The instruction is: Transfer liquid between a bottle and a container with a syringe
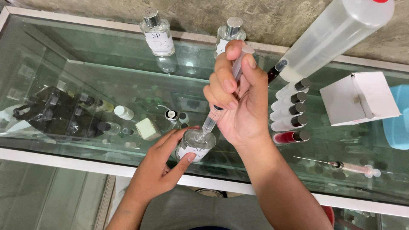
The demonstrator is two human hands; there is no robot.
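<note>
Here the small bottle stands near the front edge of the glass counter, and everything else is placed from it; the left hand wraps around its side, thumb and fingers curled closed on the labelled glass. Directly above the bottle, the right hand holds a syringe upright; its fingers are closed around the barrel and the thumb rests on top of the plunger; the tip sits in the bottle's open mouth.

Behind the bottle, at the far edge of the counter, stand two more capped bottles, labelled like it. To the right of the bottle lies a row of slim tubes with dark caps, the nearest one red; a large clear bottle tilts above them; further right sits a white cardboard box. Right of the bottle and closer to the front edge lies a second syringe with pinkish liquid. Left of the bottle, under the glass, are small vials and a dark bag.
</note>
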